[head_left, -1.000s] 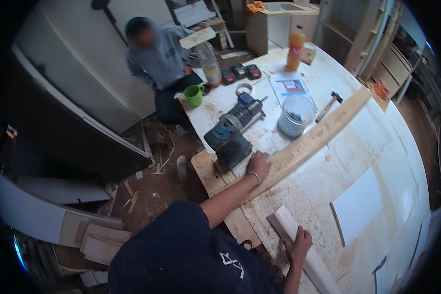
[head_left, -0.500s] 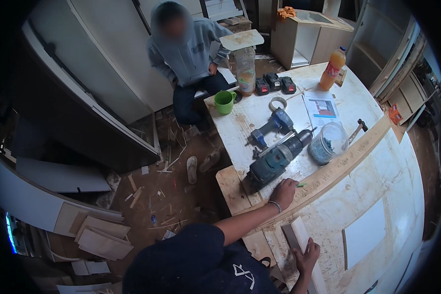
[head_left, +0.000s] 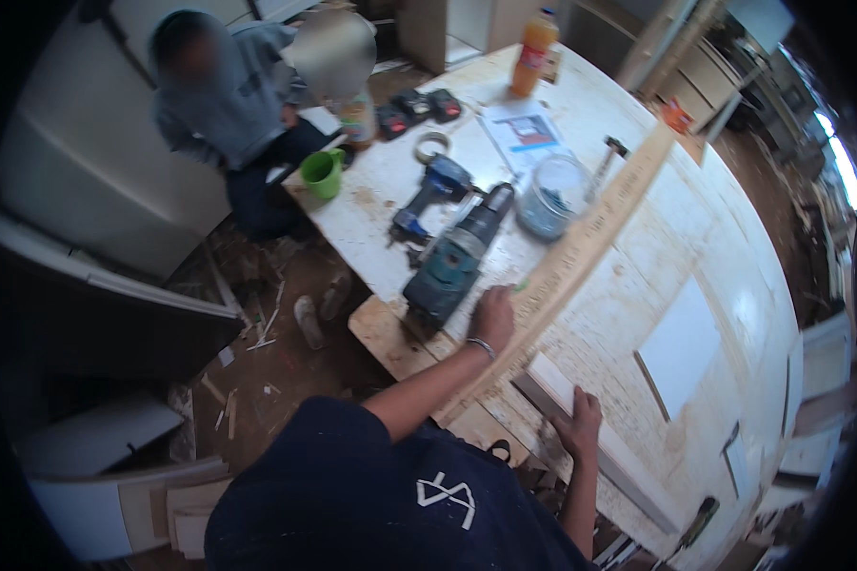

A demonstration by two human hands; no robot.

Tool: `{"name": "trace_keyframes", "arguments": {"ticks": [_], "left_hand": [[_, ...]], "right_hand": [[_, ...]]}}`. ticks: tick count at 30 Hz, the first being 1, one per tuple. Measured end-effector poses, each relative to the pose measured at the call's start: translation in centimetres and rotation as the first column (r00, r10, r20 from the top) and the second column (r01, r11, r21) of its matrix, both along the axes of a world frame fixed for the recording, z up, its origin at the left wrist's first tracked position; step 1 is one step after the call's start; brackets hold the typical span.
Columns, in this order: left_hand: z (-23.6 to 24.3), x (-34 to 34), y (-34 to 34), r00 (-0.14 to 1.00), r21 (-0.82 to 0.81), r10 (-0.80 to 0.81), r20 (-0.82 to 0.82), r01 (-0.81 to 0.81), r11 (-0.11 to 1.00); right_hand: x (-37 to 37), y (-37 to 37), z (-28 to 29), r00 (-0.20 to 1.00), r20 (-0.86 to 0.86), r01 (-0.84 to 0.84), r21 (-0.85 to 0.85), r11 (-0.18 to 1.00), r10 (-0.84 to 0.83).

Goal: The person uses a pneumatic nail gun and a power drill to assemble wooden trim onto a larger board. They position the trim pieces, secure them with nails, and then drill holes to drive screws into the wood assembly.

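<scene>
My left hand [head_left: 493, 316] is closed at the near-left edge of a long wooden board [head_left: 590, 249], a small green item [head_left: 519, 286] at its fingertips; what it holds is unclear. My right hand [head_left: 578, 422] grips a shorter pale wood bar [head_left: 628, 481] lying parallel to the table's near edge. Just beyond my left hand are a large teal cordless drill [head_left: 448, 262] and a smaller blue cordless tool [head_left: 428, 195]. A clear tub of small blue-green pieces [head_left: 552, 200] and a hammer [head_left: 607, 162] lie beside the board. A white panel [head_left: 678, 347] is right of my right hand.
The worktable [head_left: 743, 247] also carries a green mug [head_left: 322, 174], juice bottle [head_left: 533, 52], three batteries [head_left: 419, 112], printed sheet [head_left: 524, 133] and tape roll [head_left: 431, 147]. A person in a grey hoodie [head_left: 229, 105] sits beyond it. Scraps litter the floor at left, beside leaning panels [head_left: 114, 190].
My head's view has shifted, so the scene sits higher and further left than half a second ago. My hands stay at the board and bar; the person remains seated.
</scene>
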State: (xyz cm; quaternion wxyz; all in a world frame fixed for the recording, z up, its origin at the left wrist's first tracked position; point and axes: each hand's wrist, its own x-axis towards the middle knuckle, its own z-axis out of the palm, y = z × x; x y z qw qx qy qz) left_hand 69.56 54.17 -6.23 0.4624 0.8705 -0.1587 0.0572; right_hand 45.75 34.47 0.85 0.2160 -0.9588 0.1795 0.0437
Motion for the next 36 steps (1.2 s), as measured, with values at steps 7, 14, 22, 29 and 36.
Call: {"name": "trace_keyframes", "arguments": {"ticks": [7, 14, 22, 29, 36], "left_hand": [[1.2, -0.4, -0.5, 1.000, -0.038, -0.009, -0.010, 0.008, 0.999], [1.2, -0.6, -0.3, 1.000, 0.003, 0.006, -0.003, -0.006, 1.000], [2.4, 0.4, -0.5, 0.993, -0.009, 0.078, -0.094, -0.079, 0.997], [-1.2, 2.4, -0.7, 0.990, -0.301, 0.126, 0.063, -0.101, 0.948], [6.8, 2.1, 0.2, 0.996, -0.280, -0.066, 0.053, 0.078, 0.957]], "right_hand": [[-0.6, 0.1, -0.1, 0.999, 0.031, 0.042, 0.021, 0.999, -0.043], [-0.1, 0.2, 0.1, 0.998, 0.002, 0.058, 0.014, 0.998, -0.058], [2.4, 0.4, 1.3, 0.974, -0.226, -0.006, 0.005, 1.000, 0.007], [7.9, 2.1, 1.4, 0.961, -0.185, -0.193, 0.088, 0.977, 0.207], [16.4, 6.8, 10.2, 0.995, -0.030, 0.085, 0.729, 0.680, -0.092]]}}
